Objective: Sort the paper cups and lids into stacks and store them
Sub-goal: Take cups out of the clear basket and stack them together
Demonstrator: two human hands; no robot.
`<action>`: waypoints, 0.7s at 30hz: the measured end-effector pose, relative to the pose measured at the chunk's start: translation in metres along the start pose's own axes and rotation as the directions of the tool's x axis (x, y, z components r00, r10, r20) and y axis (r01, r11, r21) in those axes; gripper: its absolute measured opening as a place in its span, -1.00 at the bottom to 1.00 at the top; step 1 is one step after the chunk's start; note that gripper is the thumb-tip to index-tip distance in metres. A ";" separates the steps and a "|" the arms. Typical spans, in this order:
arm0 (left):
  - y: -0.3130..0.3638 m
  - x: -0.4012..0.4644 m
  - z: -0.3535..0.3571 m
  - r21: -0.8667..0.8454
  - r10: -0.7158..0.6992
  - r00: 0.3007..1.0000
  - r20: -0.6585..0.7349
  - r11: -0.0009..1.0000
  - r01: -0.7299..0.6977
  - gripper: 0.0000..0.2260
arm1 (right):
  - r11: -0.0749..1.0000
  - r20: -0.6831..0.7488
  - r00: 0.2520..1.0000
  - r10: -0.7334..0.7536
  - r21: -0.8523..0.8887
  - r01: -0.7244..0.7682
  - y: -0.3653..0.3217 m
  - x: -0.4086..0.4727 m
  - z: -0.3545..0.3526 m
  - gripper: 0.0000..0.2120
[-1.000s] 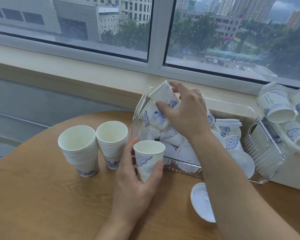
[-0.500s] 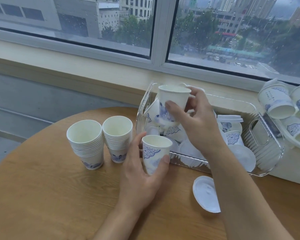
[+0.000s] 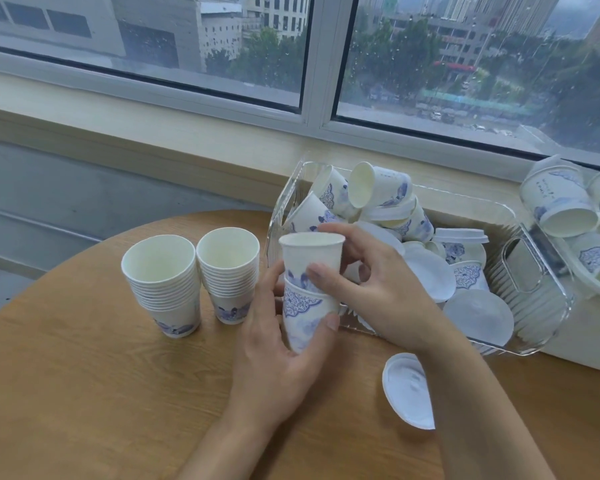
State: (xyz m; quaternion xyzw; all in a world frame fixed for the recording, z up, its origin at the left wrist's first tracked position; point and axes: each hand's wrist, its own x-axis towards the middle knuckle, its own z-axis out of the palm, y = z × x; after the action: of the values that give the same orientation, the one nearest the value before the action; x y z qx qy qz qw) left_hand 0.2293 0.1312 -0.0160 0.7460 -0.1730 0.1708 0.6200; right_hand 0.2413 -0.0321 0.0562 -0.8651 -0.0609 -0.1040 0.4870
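The wooden surface carries a clear bin of loose cups and lids, then two cup stacks left of it. The left hand has its grip round the lower cup; the right hand pinches the upper cup, apparently partly nested inside. A lid lies nearby.

head cam | looks forward-down | close over table | window beyond
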 end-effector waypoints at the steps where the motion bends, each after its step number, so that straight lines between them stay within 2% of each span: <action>1: -0.001 0.000 0.000 -0.013 -0.003 1.000 0.000 1.000 0.003 -0.37 | 1.000 0.003 1.000 0.001 0.008 -0.001 -0.001 0.000 -0.002 -0.40; 5: -0.006 -0.001 0.000 -0.018 -0.030 1.000 -0.001 0.999 0.030 -0.26 | 0.997 -0.134 0.990 0.037 0.070 -0.027 -0.003 0.002 -0.006 -0.53; 8: -0.007 -0.001 0.000 -0.035 -0.026 1.000 0.005 0.999 0.026 -0.24 | 0.997 -0.257 0.965 0.061 -0.034 -0.072 0.002 0.008 -0.005 -0.70; 13: -0.006 0.000 0.000 -0.029 -0.019 1.000 0.011 0.999 0.019 -0.39 | 0.954 -0.253 0.967 -0.009 -0.291 -0.068 0.003 0.026 -0.003 -0.56; 21: -0.008 0.000 0.001 -0.086 -0.035 0.999 0.025 0.996 0.037 -0.44 | 0.856 -0.210 0.976 0.064 -0.491 -0.162 0.001 0.052 0.001 -0.44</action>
State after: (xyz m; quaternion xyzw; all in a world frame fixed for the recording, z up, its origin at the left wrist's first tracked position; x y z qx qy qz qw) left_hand 0.2334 0.1317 -0.0233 0.7234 -0.1741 0.1434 0.6526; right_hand 0.2925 -0.0316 0.0676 -0.9508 0.0654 -0.1676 0.2523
